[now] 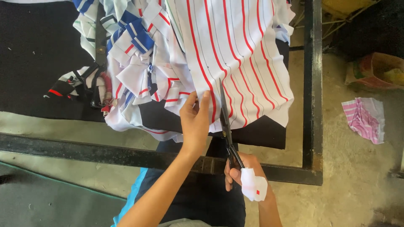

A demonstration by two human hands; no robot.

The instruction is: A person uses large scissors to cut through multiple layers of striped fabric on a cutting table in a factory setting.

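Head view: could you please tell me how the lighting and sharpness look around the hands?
Head view: soft, even daylight with no glare; the left hand, scissors and striped cloth are sharp; the right hand is slightly soft; the black table reads dark, with little detail.

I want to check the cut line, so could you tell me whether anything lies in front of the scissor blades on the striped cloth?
Nothing visible does. The scissors, held in the right hand, point up into the striped cloth, and the cloth ahead of them lies bare. The left hand presses the cloth just to the left of the blades, beside them.
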